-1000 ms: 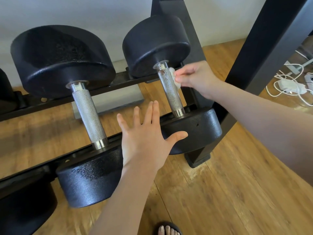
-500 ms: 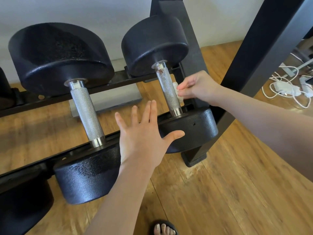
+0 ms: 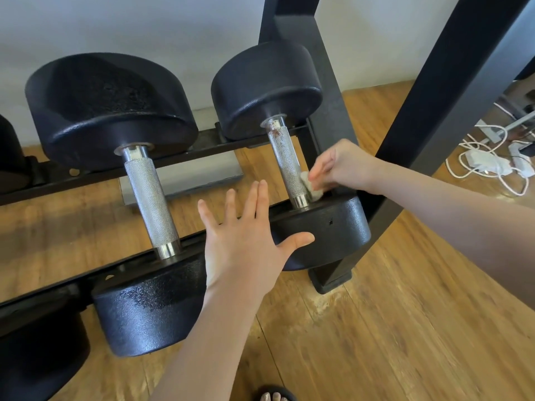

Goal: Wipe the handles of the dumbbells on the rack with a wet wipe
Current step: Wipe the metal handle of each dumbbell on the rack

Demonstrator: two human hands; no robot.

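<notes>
The right hand [image 3: 344,166] pinches a crumpled wet wipe [image 3: 311,186] against the near end of the smaller dumbbell's handle [image 3: 286,166], just above the near weight head. The left hand [image 3: 246,241] hovers flat with fingers spread, holding nothing. This handle looks nearly covered, though rusty specks remain at its far end, beyond the wiping hand. The larger dumbbell's handle [image 3: 152,204], just past the left hand's fingertips (no wipe near it), probably remains to be wiped.

Right hand [image 3: 341,166] pinches wipe [image 3: 310,185] against handle [image 3: 289,166] base.
</notes>
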